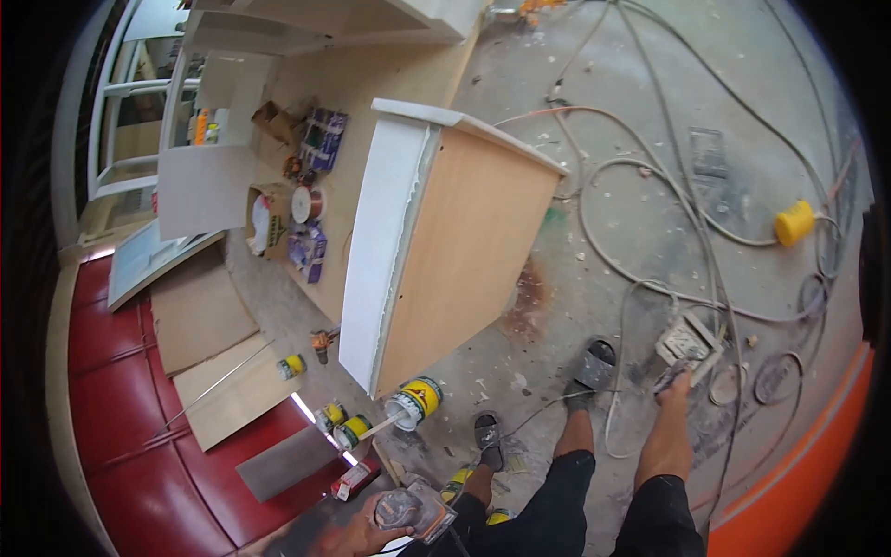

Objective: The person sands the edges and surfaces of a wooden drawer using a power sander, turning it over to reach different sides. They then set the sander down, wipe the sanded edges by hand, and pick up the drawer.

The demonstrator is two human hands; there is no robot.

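Observation:
My left hand (357,536), at the bottom of the view, is closed around a dusty power sander (413,511). Low on the right, my right hand (676,379) reaches down to a dirty white socket box (689,343) on the floor. Its fingers are closed around something dark and greyish, too small to make out. A thin dark cord (548,405) runs across the floor by my feet towards that hand. In front of me stands a cabinet (455,269) with a bare wood side and a white face.
Cables (650,167) loop over the concrete on the right, near a yellow container (794,223). An open paint can (415,401) with a stick stands by the cabinet's corner. Several smaller cans, a drill (323,343), boards (246,390) and red panels (111,399) are on the left.

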